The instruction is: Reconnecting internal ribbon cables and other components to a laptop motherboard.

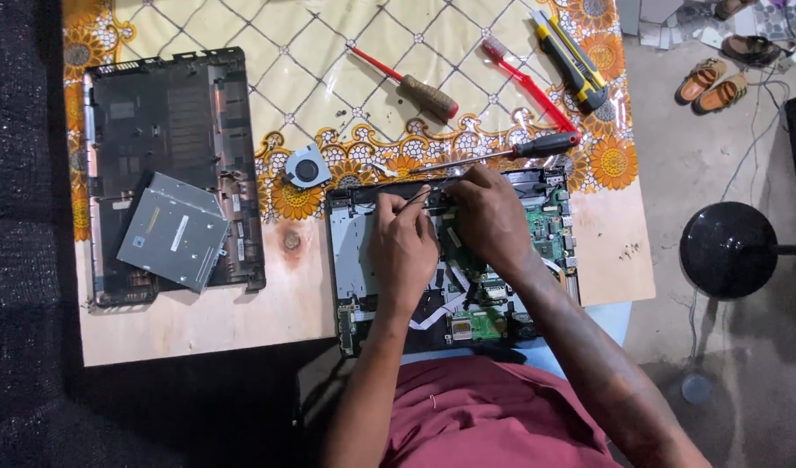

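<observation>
While the opened laptop sits at the near table edge with its green board exposed, both hands work its top edge. The left hand pinches a thin metal tool, maybe tweezers; the right hand is curled down on the board, can't tell if it's gripping anything. I'd go slow with that tip near the ribbon cables. The small fan, black bottom cover, silver drive and screwdrivers are further out
</observation>
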